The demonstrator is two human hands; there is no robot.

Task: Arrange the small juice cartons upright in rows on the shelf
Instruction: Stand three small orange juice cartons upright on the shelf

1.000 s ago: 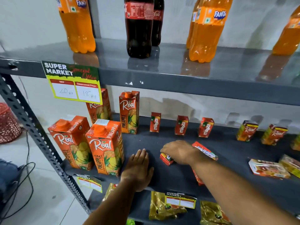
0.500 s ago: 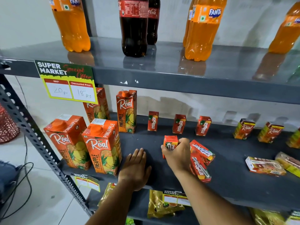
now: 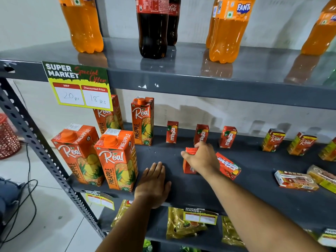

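My right hand (image 3: 202,159) grips a small red Maaza carton (image 3: 189,160) that stands upright on the dark grey middle shelf (image 3: 263,195). Behind it three small Maaza cartons (image 3: 172,132) (image 3: 201,134) (image 3: 227,136) stand upright in a row at the back. Another red Maaza carton (image 3: 230,165) lies tipped just right of my hand. My left hand (image 3: 152,184) rests flat on the shelf, fingers together, holding nothing. Further right, small Real cartons (image 3: 272,140) (image 3: 301,143) stand at the back, and two more cartons (image 3: 295,180) (image 3: 322,176) lie flat.
Several tall Real pineapple cartons (image 3: 116,160) crowd the shelf's left end. The upper shelf (image 3: 181,77) carries Fanta (image 3: 228,30) and cola bottles (image 3: 152,28) and a price tag (image 3: 78,86). Gold packets (image 3: 181,224) lie on the lower shelf. A slotted upright (image 3: 36,142) runs at left.
My right hand lifted a lying Maaza carton off the shelf, turned it upright and moved it slightly back toward the rear row. My left hand stayed flat in place.
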